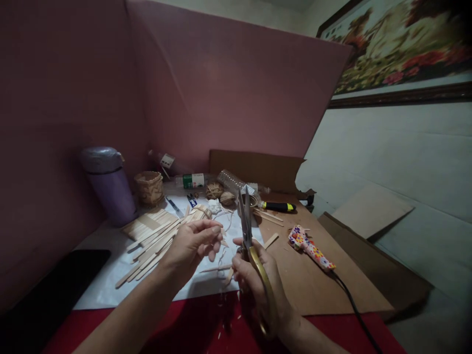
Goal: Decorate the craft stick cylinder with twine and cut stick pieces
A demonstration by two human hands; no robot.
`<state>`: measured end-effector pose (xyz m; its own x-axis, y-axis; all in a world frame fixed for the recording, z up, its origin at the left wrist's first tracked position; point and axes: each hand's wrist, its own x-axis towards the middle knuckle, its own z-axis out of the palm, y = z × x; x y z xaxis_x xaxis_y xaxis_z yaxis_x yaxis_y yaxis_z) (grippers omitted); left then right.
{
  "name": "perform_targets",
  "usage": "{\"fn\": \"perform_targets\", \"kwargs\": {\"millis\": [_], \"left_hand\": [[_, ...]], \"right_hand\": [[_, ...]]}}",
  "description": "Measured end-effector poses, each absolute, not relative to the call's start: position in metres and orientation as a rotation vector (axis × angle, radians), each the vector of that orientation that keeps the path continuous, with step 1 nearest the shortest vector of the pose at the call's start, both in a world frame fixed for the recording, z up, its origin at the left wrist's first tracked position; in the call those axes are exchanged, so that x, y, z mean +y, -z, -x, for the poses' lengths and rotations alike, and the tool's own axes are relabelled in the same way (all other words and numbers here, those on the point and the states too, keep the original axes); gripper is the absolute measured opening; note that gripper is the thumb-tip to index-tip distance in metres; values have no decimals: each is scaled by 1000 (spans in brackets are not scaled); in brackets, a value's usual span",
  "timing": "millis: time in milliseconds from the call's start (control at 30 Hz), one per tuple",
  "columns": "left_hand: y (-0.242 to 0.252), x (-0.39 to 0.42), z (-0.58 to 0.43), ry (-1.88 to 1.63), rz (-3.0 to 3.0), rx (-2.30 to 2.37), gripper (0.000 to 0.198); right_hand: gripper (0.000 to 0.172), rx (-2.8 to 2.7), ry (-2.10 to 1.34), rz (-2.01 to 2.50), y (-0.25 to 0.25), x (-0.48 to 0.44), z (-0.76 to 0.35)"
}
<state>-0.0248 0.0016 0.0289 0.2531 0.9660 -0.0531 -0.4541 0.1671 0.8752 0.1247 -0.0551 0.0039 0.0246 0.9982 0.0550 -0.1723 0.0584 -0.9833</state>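
Plainly, the scissors (247, 231) are gripped in the right hand (255, 279), blades slightly parted and raised above the worktop. Fingers are curled together on the left hand (193, 241); whether anything is pinched there cannot be told. Lettering on a bottle's green-and-white label (193, 180) cannot be made out. Wooden sticks (155, 253) are partly hidden by the left hand, and the wall picture (398, 56) is cut off.

Bare arms frame your lower view: your left forearm (131, 307), between seven and eight o'clock, and right forearm (311, 335), at five, narrow smoothly toward slim wrists (166, 269); your left hand (195, 239) and right hand (263, 273) are likewise bare.
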Motion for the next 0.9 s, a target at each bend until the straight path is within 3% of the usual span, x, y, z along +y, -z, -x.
{"fn": "perform_targets", "kwargs": {"millis": [433, 900], "left_hand": [[-20, -9, 10, -894, -1020, 771, 26], [-25, -15, 7, -889, -1189, 823, 31]], "right_hand": [[41, -1041, -1126, 980, -14, -51, -130], [45, -1006, -1095, 1056, -16, -50, -134]]}}
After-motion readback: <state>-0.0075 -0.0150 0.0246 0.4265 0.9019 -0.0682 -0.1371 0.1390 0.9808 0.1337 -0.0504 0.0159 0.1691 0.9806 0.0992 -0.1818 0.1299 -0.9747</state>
